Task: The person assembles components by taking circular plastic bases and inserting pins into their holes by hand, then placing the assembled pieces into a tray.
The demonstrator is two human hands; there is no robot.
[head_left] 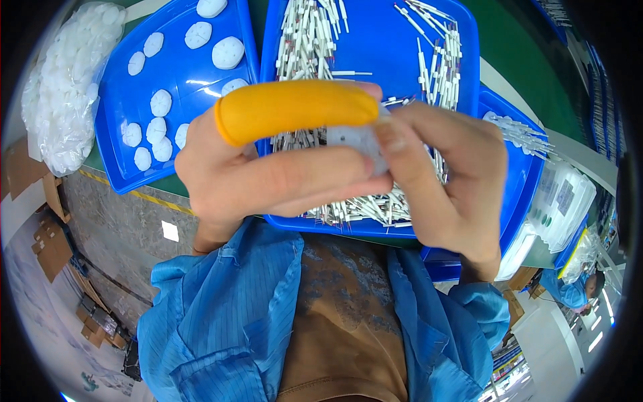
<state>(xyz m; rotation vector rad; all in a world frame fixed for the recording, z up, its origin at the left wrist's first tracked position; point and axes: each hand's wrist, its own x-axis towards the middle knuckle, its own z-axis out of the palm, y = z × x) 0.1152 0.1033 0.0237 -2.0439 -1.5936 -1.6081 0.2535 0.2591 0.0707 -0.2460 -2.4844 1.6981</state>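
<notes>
A whitish round plastic piece (pixel 348 139) with small dark holes is held up between my two hands, above the middle blue tray (pixel 375 40). My left hand (pixel 261 157), with a yellow finger cot (pixel 295 110) on its index finger, closes around the piece from the left. From the other side, my right hand (pixel 459 177) pinches the piece's right edge between thumb and bent fingers. Those fingers hide much of the piece, and whether they also grip a small part is hidden. Many slim white rods (pixel 305 43) with thin metal ends lie in the tray below.
At left, a blue tray (pixel 110 144) carries several white round pieces (pixel 228 52), beside a clear bag of white parts (pixel 70 80). On the right are another blue tray (pixel 519 194) with pale slender parts (pixel 519 132) and clear plastic boxes (pixel 562 201). A person (pixel 573 291) shows at far right.
</notes>
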